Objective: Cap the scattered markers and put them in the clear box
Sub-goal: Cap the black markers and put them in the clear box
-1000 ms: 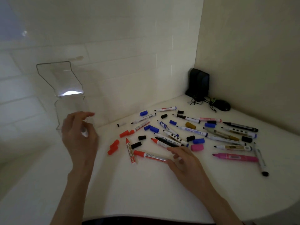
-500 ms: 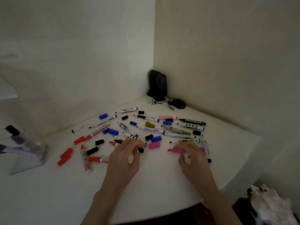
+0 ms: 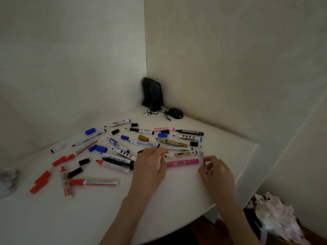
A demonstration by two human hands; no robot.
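Observation:
Many markers and loose caps in red, blue, black and ochre lie scattered over the white table [image 3: 88, 218]. A pink marker [image 3: 183, 163] lies between my hands. My left hand [image 3: 150, 167] curls its fingers over that marker's left end and hides the tip; no pink cap shows. My right hand [image 3: 216, 172] pinches the near end of a thin white marker [image 3: 202, 154] just right of the pink one. The clear box [image 3: 8, 179] is a blur at the far left edge, with red caps [image 3: 41, 181] near it.
Black speakers [image 3: 152, 92], a mouse [image 3: 176, 113] and tangled cables sit in the far corner against the walls. The table's curved front edge runs close below my right wrist. A basket of crumpled paper [image 3: 276, 225] stands on the floor at the lower right.
The view swung right, sending the clear box to the left edge. My left hand left the box and came to the pink marker's left end. My right hand shifted right onto the thin white marker.

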